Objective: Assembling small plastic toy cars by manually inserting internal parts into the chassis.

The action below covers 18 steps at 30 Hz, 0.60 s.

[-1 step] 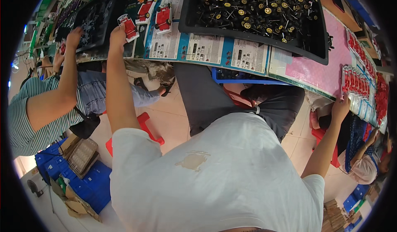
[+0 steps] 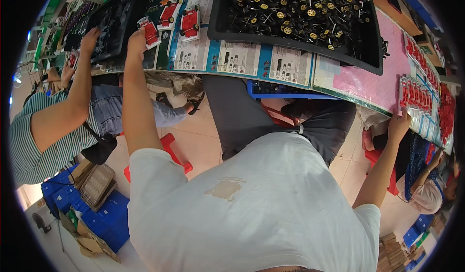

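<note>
Overhead, the person's left hand (image 2: 137, 40) was closed on a small red toy car chassis (image 2: 149, 31), holding it just over the near edge of the bench (image 2: 358, 85), beside two more red chassis (image 2: 190, 21) that lay on printed instruction sheets (image 2: 237, 59). The right hand (image 2: 400, 123) reached far out to the bench edge under a row of red packaged parts (image 2: 412, 93); whether its fingers were apart or together I could not tell. Risk, as I judged it: with both arms spread wide and the chassis held at the very edge, a slip would drop it to the floor between the knees. A neighbour in a striped shirt had a hand (image 2: 90, 38) on a black tray (image 2: 112, 24) just beside the left hand, so elbows could knock. The big black tray of yellow-hubbed wheels and axles (image 2: 295, 10) crowded the middle, leaving open room only on the pink mat (image 2: 373, 80) and along the sheets.
</note>
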Tool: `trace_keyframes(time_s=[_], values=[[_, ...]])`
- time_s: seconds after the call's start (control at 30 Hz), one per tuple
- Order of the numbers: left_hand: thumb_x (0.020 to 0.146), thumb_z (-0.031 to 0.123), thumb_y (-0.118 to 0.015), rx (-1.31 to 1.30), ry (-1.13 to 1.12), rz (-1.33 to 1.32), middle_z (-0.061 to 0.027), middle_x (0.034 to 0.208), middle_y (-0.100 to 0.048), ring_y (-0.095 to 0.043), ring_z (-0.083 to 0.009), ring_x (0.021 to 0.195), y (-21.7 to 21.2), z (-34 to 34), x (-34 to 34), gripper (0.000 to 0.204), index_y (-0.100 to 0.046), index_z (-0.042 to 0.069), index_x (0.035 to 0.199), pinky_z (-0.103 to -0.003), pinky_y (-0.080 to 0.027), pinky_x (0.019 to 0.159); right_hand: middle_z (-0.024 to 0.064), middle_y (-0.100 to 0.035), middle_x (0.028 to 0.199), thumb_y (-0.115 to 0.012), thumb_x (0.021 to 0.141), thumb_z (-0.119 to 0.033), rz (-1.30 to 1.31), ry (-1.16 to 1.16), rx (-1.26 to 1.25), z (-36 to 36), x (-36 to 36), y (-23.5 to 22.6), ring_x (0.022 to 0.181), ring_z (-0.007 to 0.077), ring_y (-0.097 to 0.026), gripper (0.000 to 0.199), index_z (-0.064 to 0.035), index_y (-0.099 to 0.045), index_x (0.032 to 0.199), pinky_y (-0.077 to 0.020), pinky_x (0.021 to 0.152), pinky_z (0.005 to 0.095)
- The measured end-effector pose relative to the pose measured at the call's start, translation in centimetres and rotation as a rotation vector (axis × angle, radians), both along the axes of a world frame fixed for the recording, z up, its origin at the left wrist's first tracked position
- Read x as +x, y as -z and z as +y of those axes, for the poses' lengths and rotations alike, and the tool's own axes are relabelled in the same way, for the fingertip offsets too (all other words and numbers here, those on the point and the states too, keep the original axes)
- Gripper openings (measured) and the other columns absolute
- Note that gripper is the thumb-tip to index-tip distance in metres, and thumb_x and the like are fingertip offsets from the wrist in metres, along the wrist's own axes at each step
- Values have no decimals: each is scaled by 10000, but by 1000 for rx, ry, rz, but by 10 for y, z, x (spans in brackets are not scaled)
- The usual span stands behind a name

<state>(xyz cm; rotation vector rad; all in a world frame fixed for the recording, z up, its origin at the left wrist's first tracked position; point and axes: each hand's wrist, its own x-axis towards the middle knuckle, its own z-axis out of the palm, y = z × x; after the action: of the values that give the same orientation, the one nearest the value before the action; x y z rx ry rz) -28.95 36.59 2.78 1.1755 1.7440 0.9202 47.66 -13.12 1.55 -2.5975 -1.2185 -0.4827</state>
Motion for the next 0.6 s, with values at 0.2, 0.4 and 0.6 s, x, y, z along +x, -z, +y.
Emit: trace_keyframes(time_s=[0.2, 0.4, 0.6], values=[[994, 462, -522, 45, 43, 126, -74, 932, -699, -618, -162, 852, 19, 49, -27, 504, -705, 15, 1137, -325, -477, 765, 183, -644, 951, -645, 891, -111, 25, -35, 160, 5, -15, -16, 861, 369, -632, 154, 30, -668, 948, -506, 750, 436], [926, 330, -661, 1044, 220, 1241, -170, 1113, -621, -605, -322, 983, -86, -140, 119, 397, -613, 10, 1156, -424, -491, 819, 135, -674, 1004, -697, 872, -67, 87, -151, 380, 1, -116, -84, 929, 276, -656, 107, 19, -649, 913, -517, 821, 322], [889, 477, -702, 78, 916, -825, -142, 1217, -583, -608, -145, 869, -35, -307, 291, 870, -264, 6, 1476, -231, -466, 625, 124, -653, 1078, -766, 821, -106, 592, -754, 321, 41, -243, -114, 966, 281, -639, 159, -33, -664, 920, -516, 819, 349]])
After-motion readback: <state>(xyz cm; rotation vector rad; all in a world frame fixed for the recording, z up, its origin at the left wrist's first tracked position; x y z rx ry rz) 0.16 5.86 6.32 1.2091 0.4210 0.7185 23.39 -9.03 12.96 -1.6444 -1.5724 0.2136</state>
